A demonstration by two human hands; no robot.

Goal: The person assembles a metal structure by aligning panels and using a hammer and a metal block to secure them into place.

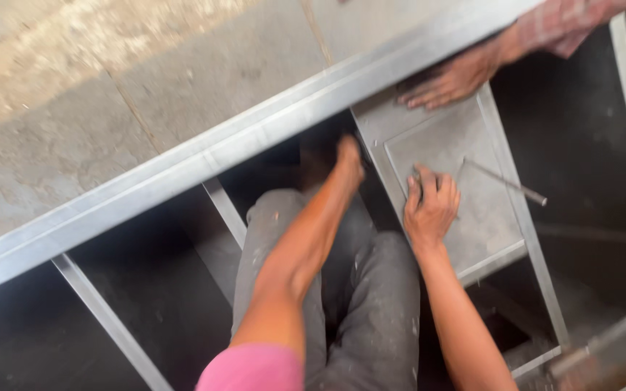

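Over a concrete floor [110, 80], a steel frame [255, 130] is being fitted. The right hand [430, 206] is curling loosely on a panel [465, 145], pinching nothing; the left hand [348, 163] is reaching under the frame, grip hidden. A co-worker's hand [450, 80] is pressing flat; steadying the panel seems next.

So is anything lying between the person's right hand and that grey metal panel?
No. The right hand rests directly on the metal panel, nothing between. A thin rod lies beside it, and another person's hand touches the panel's far edge.

Left hand [348, 161] fingertips hidden under steel frame rail [255, 134]; co-worker's sleeve [570, 22] cut off by top edge.
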